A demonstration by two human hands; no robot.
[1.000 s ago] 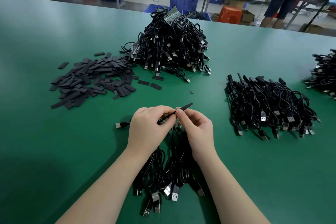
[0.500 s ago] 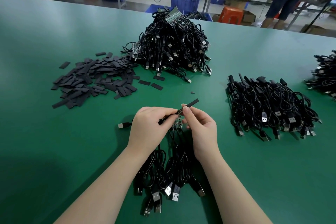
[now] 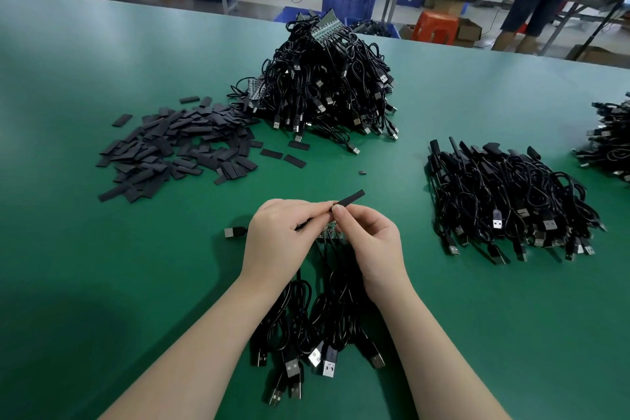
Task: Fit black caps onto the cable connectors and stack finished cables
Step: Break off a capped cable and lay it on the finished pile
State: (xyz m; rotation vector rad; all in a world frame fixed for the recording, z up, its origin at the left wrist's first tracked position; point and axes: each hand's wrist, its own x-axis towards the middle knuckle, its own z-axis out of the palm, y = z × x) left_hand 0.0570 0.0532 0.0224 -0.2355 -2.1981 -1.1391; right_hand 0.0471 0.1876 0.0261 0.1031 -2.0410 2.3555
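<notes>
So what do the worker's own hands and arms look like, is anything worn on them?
Nothing is worn that shows. The left hand and right hand are bare, with no gloves, rings or watch in sight. Both forearms are uncovered down to the picture's lower edge, no sleeves showing. The fingernails look short and plain.

Green worktable (image 3: 102,78) — blue crates (image 3: 347,3) behind

Both forearms enter from the near edge, bare from elbow to wrist, with no sleeve cuff showing. The left hand (image 3: 278,235) and the right hand (image 3: 373,245) are ungloved; the few fingernails that show are short and plain.
</notes>
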